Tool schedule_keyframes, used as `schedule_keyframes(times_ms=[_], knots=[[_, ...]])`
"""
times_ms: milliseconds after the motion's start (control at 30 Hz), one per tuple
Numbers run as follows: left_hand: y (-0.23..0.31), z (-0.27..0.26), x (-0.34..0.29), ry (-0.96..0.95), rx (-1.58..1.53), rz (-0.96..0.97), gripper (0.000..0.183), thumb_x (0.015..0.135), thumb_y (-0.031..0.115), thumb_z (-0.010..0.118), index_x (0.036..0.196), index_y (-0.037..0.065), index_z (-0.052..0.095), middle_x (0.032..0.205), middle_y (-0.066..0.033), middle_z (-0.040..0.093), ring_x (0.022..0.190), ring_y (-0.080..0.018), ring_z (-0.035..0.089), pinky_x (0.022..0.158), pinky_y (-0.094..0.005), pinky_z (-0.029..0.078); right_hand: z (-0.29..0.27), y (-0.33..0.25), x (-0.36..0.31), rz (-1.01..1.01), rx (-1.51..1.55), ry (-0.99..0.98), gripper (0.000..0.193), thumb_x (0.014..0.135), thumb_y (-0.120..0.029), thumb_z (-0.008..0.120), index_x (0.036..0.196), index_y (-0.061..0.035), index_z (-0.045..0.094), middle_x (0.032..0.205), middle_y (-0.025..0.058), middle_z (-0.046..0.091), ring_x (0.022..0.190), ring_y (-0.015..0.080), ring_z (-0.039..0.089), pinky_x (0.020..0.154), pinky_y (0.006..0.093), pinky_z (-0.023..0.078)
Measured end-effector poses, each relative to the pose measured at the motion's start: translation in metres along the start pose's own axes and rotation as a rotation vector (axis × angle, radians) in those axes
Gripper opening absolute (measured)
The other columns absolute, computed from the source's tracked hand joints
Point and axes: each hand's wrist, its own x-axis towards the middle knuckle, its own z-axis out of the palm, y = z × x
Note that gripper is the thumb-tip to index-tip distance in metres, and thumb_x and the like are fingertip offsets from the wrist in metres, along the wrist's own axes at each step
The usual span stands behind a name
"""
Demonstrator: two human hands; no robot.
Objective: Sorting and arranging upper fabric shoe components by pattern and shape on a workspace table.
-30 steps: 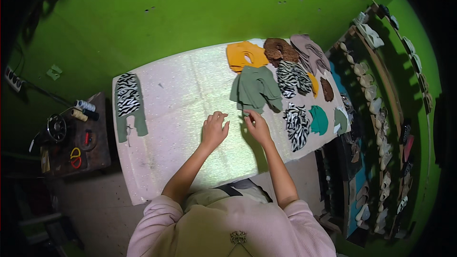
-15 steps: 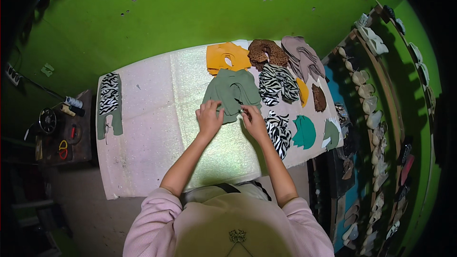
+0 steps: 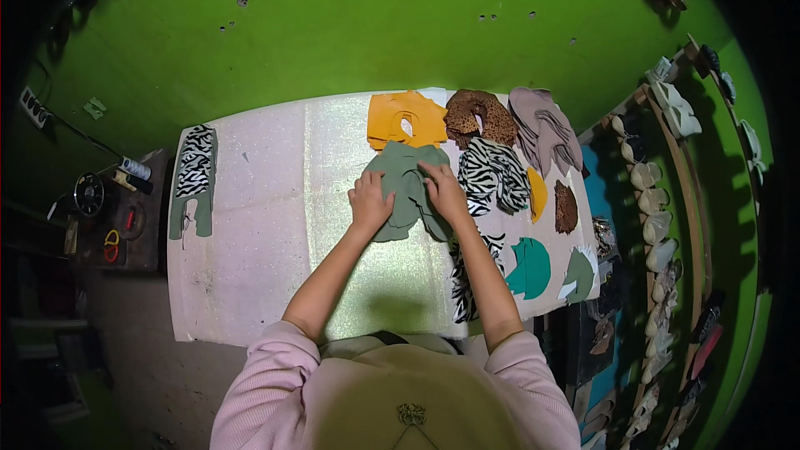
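Note:
A loose stack of sage-green cut pieces (image 3: pixel 403 168), with curved outlines, lies on the table before me. My left hand (image 3: pixel 372 200) rests on its left side, fingers spread over the top piece. On the stack's upper right part is my right hand (image 3: pixel 443 192), its fingers stretched over the curved cut-out and the thumb apart. Neither hand lifts a piece. Zebra-print pieces (image 3: pixel 493 177) lie just right of my right hand. Another zebra-print pile (image 3: pixel 463 292) is partly hidden under my right forearm.
Behind are piles of yellow (image 3: pixel 385 122), leopard-print (image 3: pixel 473 108) and mauve pieces (image 3: pixel 542 121). Teal pieces (image 3: pixel 532 268) lie to the right. A zebra-and-green strip (image 3: pixel 196 162) lies at the table's (image 3: pixel 250 283) far left. Racks hold shoes (image 3: pixel 658 225) at right; a small stand (image 3: pixel 137 242) carries thread spools.
My right hand has moved from the stack's lower right edge up onto its upper right part. My left hand stays on the left side. The whole view has shifted slightly.

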Motion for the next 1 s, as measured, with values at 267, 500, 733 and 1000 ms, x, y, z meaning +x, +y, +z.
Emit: schedule_keyframes(times_ms=[267,500,733,1000], knots=[[0.008,-0.003,0.008,0.011,-0.021,0.038,0.036,0.070,0.013,0.070,0.101,0.012,0.051,0.102,-0.0070,0.050,0.096,-0.0272,0.050,0.077,-0.0417,0.035,0.015,0.036,0.035,-0.006,-0.030,-0.006,0.051,0.086,-0.010,0.059,0.134,-0.0174,0.044,0.110,0.0184,0.051,0.099,0.0380,0.055,0.082,0.0414,0.047],[0.003,0.008,0.006,0.173,-0.063,0.146,0.018,0.076,0.007,0.062,0.090,0.012,0.054,0.087,-0.0035,0.053,0.087,-0.0237,0.052,0.074,-0.0376,0.033,0.021,0.042,0.022,-0.080,0.099,0.244,0.023,0.085,-0.011,0.063,0.109,-0.0114,0.065,0.110,0.0159,0.056,0.092,0.0336,0.060,0.077,0.0360,0.050],[0.005,0.004,0.005,0.186,-0.187,0.228,0.014,0.082,0.006,0.059,0.096,0.008,0.057,0.090,-0.0073,0.057,0.087,-0.0265,0.057,0.074,-0.0384,0.036,0.005,0.034,0.008,-0.137,0.073,0.286,0.016,0.085,-0.009,0.062,0.100,-0.0079,0.067,0.103,0.0147,0.060,0.093,0.0327,0.060,0.077,0.0350,0.050],[0.018,-0.027,-0.017,0.136,-0.556,0.244,0.015,0.084,-0.002,0.056,0.098,0.003,0.057,0.092,-0.0113,0.056,0.086,-0.0262,0.059,0.071,-0.0333,0.046,-0.028,-0.009,-0.026,-0.317,-0.082,0.441,0.013,0.083,-0.004,0.060,0.095,-0.0030,0.059,0.095,0.0104,0.060,0.093,0.0312,0.056,0.080,0.0376,0.045]])
